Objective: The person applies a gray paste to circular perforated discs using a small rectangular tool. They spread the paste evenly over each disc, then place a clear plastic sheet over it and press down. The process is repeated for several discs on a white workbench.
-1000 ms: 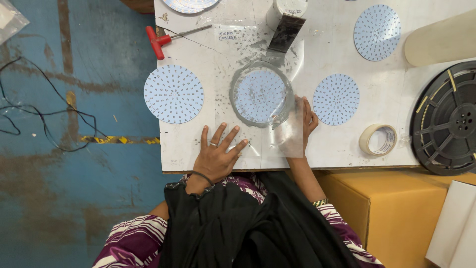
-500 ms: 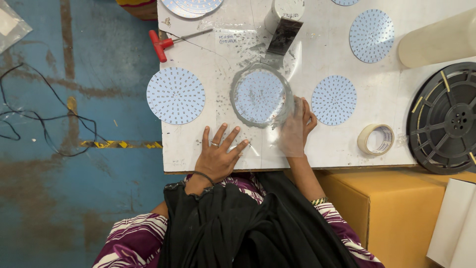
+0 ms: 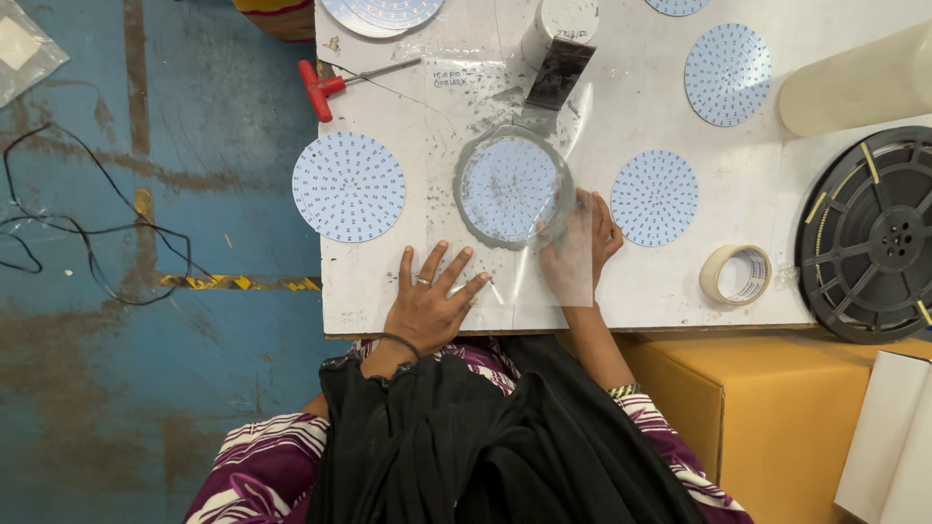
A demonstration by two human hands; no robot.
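A round white dotted board (image 3: 509, 186) lies in a grey ring under a clear plastic sheet (image 3: 544, 116) on the white table (image 3: 621, 291). My left hand (image 3: 432, 303) is flat on the table with fingers spread, pressing the sheet's near edge. My right hand (image 3: 580, 243) sits under or behind the lifted part of the sheet, at the board's lower right rim. Whether its fingers pinch the sheet I cannot tell. A black scraper (image 3: 557, 73) lies just beyond the board.
More round dotted boards lie at the left (image 3: 349, 186), right (image 3: 654, 197) and far right (image 3: 727, 74). A red-handled tool (image 3: 330, 82), a tape roll (image 3: 736, 274), a black reel (image 3: 872, 233), a cream roll (image 3: 854, 82) and a cardboard box (image 3: 767, 408) surround the area.
My hands and the sheet have barely moved; only the view has shifted slightly.
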